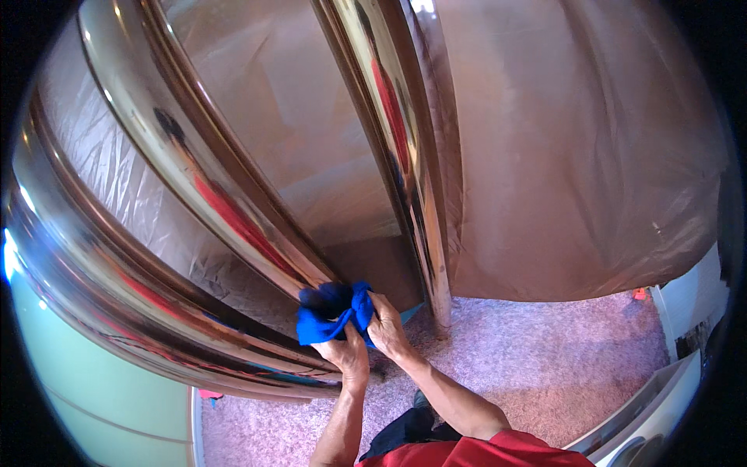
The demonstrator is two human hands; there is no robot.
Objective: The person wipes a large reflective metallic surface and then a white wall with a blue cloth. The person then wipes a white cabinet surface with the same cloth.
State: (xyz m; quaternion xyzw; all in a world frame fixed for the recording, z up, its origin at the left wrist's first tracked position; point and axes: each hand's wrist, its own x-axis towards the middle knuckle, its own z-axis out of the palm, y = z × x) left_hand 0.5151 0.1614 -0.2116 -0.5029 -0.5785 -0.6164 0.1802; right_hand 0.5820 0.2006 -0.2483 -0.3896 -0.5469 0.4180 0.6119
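Note:
A bright blue cloth [318,330] wraps the lower part of a polished, gold-toned metal post [233,213]. My left hand [349,355] grips the cloth's near edge from below. On the cloth's right side, my right hand [385,328] pinches a bunched fold of it. The cloth hides the post's surface beneath it, and most of my fingertips are out of sight. Red and dark reflections run along the shiny post above the cloth.
Another polished post [423,192] stands to the right, with more shiny metal posts [146,292] at left. Brown plastic sheeting [572,175] hangs behind and to the right. Speckled pinkish flooring [525,350] lies below. A pale green panel [105,373] is at lower left.

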